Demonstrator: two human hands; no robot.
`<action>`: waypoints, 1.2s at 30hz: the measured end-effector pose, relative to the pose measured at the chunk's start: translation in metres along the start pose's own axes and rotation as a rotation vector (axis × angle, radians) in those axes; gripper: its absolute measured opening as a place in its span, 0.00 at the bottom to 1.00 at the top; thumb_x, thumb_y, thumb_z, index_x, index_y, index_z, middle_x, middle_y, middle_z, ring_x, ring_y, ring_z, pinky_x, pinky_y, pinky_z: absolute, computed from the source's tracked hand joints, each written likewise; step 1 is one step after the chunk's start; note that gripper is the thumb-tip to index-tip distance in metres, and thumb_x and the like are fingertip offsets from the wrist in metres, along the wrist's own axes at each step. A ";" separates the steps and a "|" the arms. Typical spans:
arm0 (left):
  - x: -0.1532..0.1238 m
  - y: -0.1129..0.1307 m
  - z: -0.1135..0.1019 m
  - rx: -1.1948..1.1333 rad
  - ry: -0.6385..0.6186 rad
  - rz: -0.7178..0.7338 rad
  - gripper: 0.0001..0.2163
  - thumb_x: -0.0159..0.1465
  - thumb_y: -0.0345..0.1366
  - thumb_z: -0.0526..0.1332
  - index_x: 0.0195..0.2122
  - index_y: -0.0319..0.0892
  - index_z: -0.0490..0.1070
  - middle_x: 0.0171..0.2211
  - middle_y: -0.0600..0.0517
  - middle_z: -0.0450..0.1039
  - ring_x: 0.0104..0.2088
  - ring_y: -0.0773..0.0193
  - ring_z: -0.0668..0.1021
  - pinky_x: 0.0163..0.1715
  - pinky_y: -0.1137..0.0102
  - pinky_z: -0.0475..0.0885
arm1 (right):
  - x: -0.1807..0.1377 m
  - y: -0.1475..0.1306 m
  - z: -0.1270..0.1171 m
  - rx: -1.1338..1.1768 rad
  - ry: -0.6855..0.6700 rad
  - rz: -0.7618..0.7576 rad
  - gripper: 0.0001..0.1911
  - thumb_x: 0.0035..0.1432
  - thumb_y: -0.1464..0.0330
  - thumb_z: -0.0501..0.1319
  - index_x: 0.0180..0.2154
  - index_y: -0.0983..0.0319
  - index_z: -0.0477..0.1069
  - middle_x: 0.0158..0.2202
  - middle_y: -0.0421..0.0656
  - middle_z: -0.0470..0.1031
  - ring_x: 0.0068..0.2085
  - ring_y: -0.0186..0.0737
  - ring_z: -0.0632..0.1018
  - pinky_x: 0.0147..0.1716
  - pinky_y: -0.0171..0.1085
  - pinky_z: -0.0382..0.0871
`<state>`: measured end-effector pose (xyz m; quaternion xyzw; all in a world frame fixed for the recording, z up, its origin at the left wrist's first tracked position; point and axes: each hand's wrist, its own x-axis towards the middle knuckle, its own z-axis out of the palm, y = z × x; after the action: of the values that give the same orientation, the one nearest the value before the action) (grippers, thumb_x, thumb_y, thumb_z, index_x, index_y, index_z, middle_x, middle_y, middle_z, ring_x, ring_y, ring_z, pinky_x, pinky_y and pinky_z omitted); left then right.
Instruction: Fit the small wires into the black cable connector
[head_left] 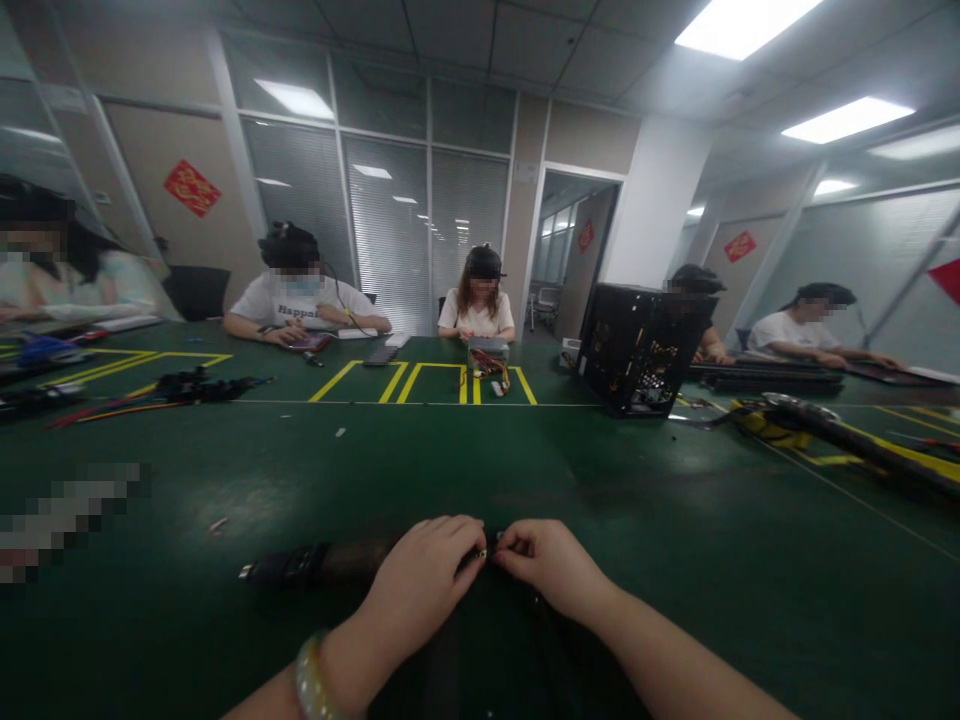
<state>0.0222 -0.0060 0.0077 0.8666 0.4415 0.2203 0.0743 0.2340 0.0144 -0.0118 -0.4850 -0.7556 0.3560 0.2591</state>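
My left hand (431, 565) lies over the right end of a long dark cylindrical object (319, 565), which rests on the table and ends at its left in a silver tip. Thumb and fingers of that hand are pinched together at a small brass-coloured glint. My right hand (551, 562) is just to the right, its thumb and forefinger closed together, almost touching the left fingertips. Something small and dark shows between the two hands; its kind is too hidden to tell. Dark strap-like shapes (551, 640) lie below the hands, dim and blurred.
The green table (450, 460) carries yellow tape lines. A black computer case (637, 350) stands at the right back, cables (187, 390) lie at the left, and a long black-and-yellow item (840, 440) at the right. Several people sit around the far side. A small scrap (218, 525) lies at the left.
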 end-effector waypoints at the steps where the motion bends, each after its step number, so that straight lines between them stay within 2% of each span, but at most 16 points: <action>1: 0.000 0.000 -0.001 0.002 -0.003 0.009 0.04 0.65 0.31 0.58 0.39 0.46 0.69 0.44 0.53 0.74 0.45 0.57 0.75 0.47 0.61 0.68 | 0.000 0.000 0.000 -0.006 -0.002 0.002 0.05 0.58 0.67 0.63 0.35 0.60 0.78 0.28 0.37 0.77 0.27 0.33 0.73 0.25 0.29 0.59; 11: -0.001 0.001 0.002 -0.013 0.030 -0.047 0.07 0.62 0.33 0.61 0.41 0.45 0.68 0.43 0.52 0.73 0.44 0.57 0.75 0.46 0.60 0.67 | 0.001 -0.003 0.000 -0.017 -0.006 0.002 0.06 0.59 0.67 0.62 0.34 0.59 0.78 0.28 0.36 0.77 0.28 0.33 0.74 0.25 0.29 0.59; 15: -0.001 0.000 0.002 -0.008 0.008 -0.033 0.04 0.64 0.32 0.59 0.40 0.46 0.69 0.44 0.54 0.73 0.45 0.58 0.74 0.47 0.62 0.67 | 0.001 -0.004 -0.001 -0.026 -0.019 0.012 0.05 0.59 0.67 0.62 0.34 0.59 0.78 0.29 0.36 0.77 0.29 0.33 0.74 0.26 0.29 0.59; 22: -0.001 0.001 0.000 -0.015 -0.005 -0.008 0.06 0.64 0.30 0.59 0.41 0.47 0.69 0.47 0.54 0.73 0.47 0.58 0.74 0.48 0.61 0.67 | -0.001 -0.007 -0.003 -0.013 -0.028 0.013 0.06 0.59 0.67 0.62 0.35 0.59 0.78 0.29 0.37 0.78 0.29 0.34 0.74 0.26 0.29 0.60; 25: -0.001 0.001 0.001 -0.021 0.013 -0.049 0.08 0.63 0.32 0.61 0.43 0.47 0.68 0.45 0.53 0.73 0.45 0.57 0.74 0.47 0.60 0.67 | -0.001 -0.007 -0.003 -0.018 -0.019 0.019 0.06 0.59 0.67 0.63 0.35 0.60 0.78 0.29 0.37 0.78 0.29 0.34 0.74 0.26 0.29 0.59; 28: -0.001 0.001 0.002 -0.032 0.028 -0.103 0.09 0.61 0.35 0.64 0.42 0.45 0.68 0.45 0.51 0.73 0.44 0.56 0.75 0.46 0.59 0.68 | -0.001 -0.005 -0.002 -0.033 -0.001 0.009 0.06 0.58 0.67 0.63 0.34 0.60 0.78 0.28 0.38 0.77 0.28 0.34 0.73 0.25 0.29 0.58; 36: 0.000 0.002 -0.001 0.005 -0.005 -0.028 0.04 0.64 0.30 0.59 0.38 0.46 0.69 0.45 0.53 0.74 0.46 0.58 0.74 0.47 0.61 0.67 | 0.000 -0.003 0.001 -0.011 -0.006 0.019 0.06 0.59 0.67 0.62 0.34 0.60 0.78 0.28 0.38 0.77 0.28 0.33 0.73 0.24 0.29 0.57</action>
<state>0.0236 -0.0072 0.0092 0.8611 0.4539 0.2159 0.0765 0.2317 0.0137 -0.0103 -0.4925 -0.7536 0.3558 0.2509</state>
